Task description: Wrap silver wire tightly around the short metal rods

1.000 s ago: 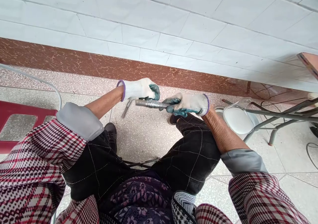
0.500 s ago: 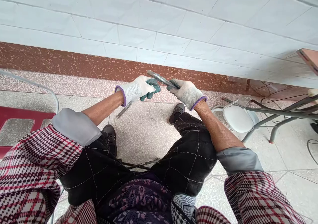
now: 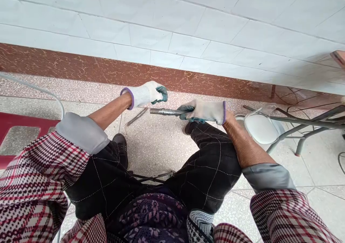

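Grips a metal rod (image 3: 155, 111) in the right hand (image 3: 201, 110), above the floor (image 3: 156, 138); holds the left hand (image 3: 155, 92) curled nearby, cannot tell whether around anything. Shows wire (image 3: 166, 111) already coiled along mid-rod; cannot judge the amount remaining.

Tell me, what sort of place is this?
Probably a plain indoor room, perhaps in a home or small workshop; I can't be sure which. The white tiled wall, the speckled floor and what looks like a red chair at the left suggest it.
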Motion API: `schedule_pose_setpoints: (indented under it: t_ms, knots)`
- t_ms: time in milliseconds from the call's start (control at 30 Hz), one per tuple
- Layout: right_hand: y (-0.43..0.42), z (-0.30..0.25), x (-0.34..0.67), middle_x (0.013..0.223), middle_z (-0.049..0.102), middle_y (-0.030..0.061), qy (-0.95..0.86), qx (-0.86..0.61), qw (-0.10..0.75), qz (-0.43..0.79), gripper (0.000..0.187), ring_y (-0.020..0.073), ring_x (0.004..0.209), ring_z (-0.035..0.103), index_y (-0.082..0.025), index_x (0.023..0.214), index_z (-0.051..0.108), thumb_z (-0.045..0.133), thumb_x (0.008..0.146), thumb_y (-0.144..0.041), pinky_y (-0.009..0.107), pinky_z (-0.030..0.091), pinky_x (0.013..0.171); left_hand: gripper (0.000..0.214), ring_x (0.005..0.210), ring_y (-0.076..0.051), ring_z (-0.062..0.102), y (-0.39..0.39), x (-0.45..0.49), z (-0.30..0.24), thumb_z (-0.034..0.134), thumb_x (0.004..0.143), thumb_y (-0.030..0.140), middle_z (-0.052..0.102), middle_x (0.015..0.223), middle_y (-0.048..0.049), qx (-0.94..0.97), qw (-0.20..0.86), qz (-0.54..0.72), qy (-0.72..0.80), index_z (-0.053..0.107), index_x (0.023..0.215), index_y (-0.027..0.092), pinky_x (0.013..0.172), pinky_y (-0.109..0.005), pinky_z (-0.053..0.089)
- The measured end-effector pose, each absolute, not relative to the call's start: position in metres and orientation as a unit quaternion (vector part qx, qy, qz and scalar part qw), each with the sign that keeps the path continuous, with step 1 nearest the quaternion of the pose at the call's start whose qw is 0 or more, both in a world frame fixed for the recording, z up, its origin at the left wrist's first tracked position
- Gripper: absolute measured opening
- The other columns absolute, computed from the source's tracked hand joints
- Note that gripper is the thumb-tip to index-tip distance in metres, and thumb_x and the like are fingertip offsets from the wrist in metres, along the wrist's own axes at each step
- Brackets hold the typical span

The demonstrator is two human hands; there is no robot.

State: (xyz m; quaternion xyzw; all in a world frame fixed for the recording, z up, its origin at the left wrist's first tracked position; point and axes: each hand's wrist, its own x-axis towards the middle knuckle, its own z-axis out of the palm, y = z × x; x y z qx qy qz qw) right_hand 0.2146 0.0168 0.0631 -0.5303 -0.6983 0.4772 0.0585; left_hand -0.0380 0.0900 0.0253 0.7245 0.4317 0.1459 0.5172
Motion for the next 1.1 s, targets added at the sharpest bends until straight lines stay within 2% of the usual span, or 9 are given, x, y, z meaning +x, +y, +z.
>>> schedule_pose_setpoints:
  t_ms: [100, 200, 300, 400, 533, 667, 767, 933, 1100]
  knots:
    - [0.025, 0.053, 0.219, 0.078, 0.071, 0.0062, -0.706, -0.574, 0.059, 0.41, 0.006, 0.0247, 0.077, 0.063, -0.026, 0.085, 0.08, 0.081, 0.079, -0.026, 0.036, 0.045, 0.066, 0.02, 0.065, -0.016, 0.056, 0.082, -0.035, 0.022, 0.065, 0.073, 0.01, 0.067, 0.077, -0.0065, 0.705, 0.541, 0.105, 0.446, 0.078, 0.087, 0.016, 0.061, -0.03, 0.041]
    - [0.037, 0.043, 0.219, 0.076, 0.068, 0.0053, -0.706, -0.615, 0.081, 0.341, 0.009, 0.0236, 0.078, 0.061, -0.024, 0.091, 0.078, 0.077, 0.083, -0.024, 0.035, 0.045, 0.068, 0.025, 0.065, -0.015, 0.057, 0.073, -0.025, 0.023, 0.065, 0.076, 0.008, 0.067, 0.077, -0.0067, 0.664, 0.587, 0.116, 0.448, 0.078, 0.097, 0.015, 0.062, -0.03, 0.045]
    - [0.04, 0.041, 0.215, 0.073, 0.06, 0.0026, -0.675, -0.633, 0.183, 0.333, 0.021, 0.0169, 0.066, 0.053, -0.018, 0.107, 0.075, 0.069, 0.091, -0.03, 0.03, 0.042, 0.058, 0.026, 0.07, -0.016, 0.062, 0.07, -0.018, 0.022, 0.061, 0.082, 0.007, 0.069, 0.083, -0.0086, 0.627, 0.638, 0.152, 0.421, 0.076, 0.103, 0.013, 0.066, -0.03, 0.05]
    - [0.03, 0.05, 0.208, 0.068, 0.051, -0.0016, -0.634, -0.573, 0.279, 0.437, 0.035, 0.0114, 0.053, 0.042, -0.014, 0.116, 0.074, 0.067, 0.093, -0.04, 0.025, 0.035, 0.045, 0.02, 0.074, -0.016, 0.064, 0.075, -0.02, 0.026, 0.06, 0.087, 0.009, 0.07, 0.087, -0.0094, 0.624, 0.646, 0.167, 0.405, 0.075, 0.1, 0.013, 0.07, -0.03, 0.052]
    - [0.014, 0.061, 0.207, 0.068, 0.054, -0.0009, -0.655, -0.477, 0.147, 0.567, 0.045, 0.0107, 0.051, 0.044, -0.015, 0.117, 0.077, 0.074, 0.086, -0.048, 0.024, 0.036, 0.043, 0.013, 0.074, -0.015, 0.061, 0.081, -0.029, 0.042, 0.062, 0.084, 0.006, 0.07, 0.087, -0.0088, 0.654, 0.606, 0.166, 0.422, 0.072, 0.086, 0.013, 0.066, -0.027, 0.048]
    - [0.015, 0.056, 0.211, 0.079, 0.07, 0.0043, -0.724, -0.542, 0.017, 0.427, 0.022, 0.0181, 0.067, 0.06, -0.022, 0.1, 0.083, 0.08, 0.082, -0.034, 0.03, 0.047, 0.058, 0.016, 0.066, -0.013, 0.056, 0.079, -0.03, 0.044, 0.059, 0.077, 0.001, 0.068, 0.082, -0.0061, 0.661, 0.588, 0.119, 0.451, 0.07, 0.077, 0.013, 0.064, -0.028, 0.046]
    - [0.025, 0.048, 0.215, 0.085, 0.073, 0.0063, -0.73, -0.584, 0.028, 0.354, 0.016, 0.0226, 0.076, 0.063, -0.023, 0.099, 0.082, 0.077, 0.084, -0.026, 0.033, 0.048, 0.066, 0.019, 0.062, -0.013, 0.054, 0.075, -0.025, 0.034, 0.062, 0.076, 0.002, 0.062, 0.07, -0.0029, 0.654, 0.591, 0.107, 0.46, 0.075, 0.085, 0.013, 0.064, -0.03, 0.046]
    - [0.036, 0.043, 0.219, 0.082, 0.07, 0.0034, -0.744, -0.618, 0.088, 0.238, 0.023, 0.0188, 0.074, 0.058, -0.02, 0.111, 0.079, 0.07, 0.092, -0.028, 0.032, 0.044, 0.069, 0.03, 0.067, -0.016, 0.06, 0.071, -0.018, 0.028, 0.07, 0.081, 0.007, 0.067, 0.073, -0.0049, 0.611, 0.659, 0.146, 0.415, 0.076, 0.11, 0.011, 0.071, -0.033, 0.05]
    - [0.028, 0.048, 0.213, 0.07, 0.062, -0.0007, -0.68, -0.616, 0.225, 0.327, 0.026, 0.0118, 0.057, 0.05, -0.017, 0.111, 0.079, 0.069, 0.089, -0.027, 0.025, 0.039, 0.052, 0.024, 0.081, -0.019, 0.067, 0.067, -0.014, 0.028, 0.07, 0.079, 0.003, 0.072, 0.082, -0.0071, 0.564, 0.703, 0.165, 0.401, 0.075, 0.102, 0.01, 0.082, -0.036, 0.051]
